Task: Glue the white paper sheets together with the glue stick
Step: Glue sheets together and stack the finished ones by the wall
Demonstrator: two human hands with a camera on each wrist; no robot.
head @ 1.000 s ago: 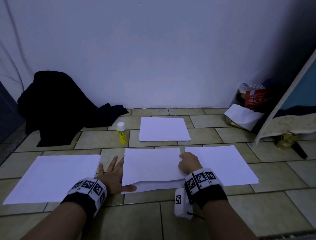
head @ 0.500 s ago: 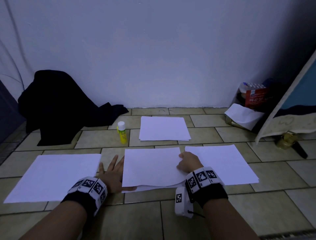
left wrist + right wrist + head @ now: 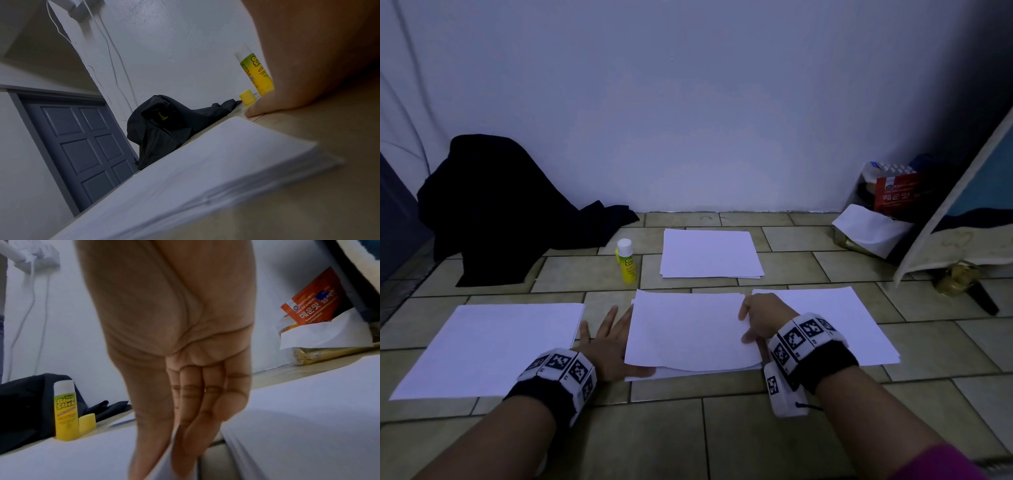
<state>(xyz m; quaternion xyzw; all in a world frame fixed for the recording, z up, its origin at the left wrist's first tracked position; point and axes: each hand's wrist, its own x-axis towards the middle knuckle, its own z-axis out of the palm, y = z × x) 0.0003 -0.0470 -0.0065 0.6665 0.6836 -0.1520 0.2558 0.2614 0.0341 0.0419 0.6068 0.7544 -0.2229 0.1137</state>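
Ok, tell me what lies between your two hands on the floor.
In the head view, the middle paper sheets lie between them: the left hand rests flat at their left edge, the right hand pinches the top sheet's right edge.

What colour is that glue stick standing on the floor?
The glue stick is bright yellow with a white top; the right wrist view shows it best.

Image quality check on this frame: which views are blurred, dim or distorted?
Head view: dim, bluish, dark at the corners, wide-angle bend in the floor tiles; paper sheets and glue stick still legible. Left wrist view: tilted, near paper stack and left hand soft. Right wrist view: right hand soft, glue stick label readable.
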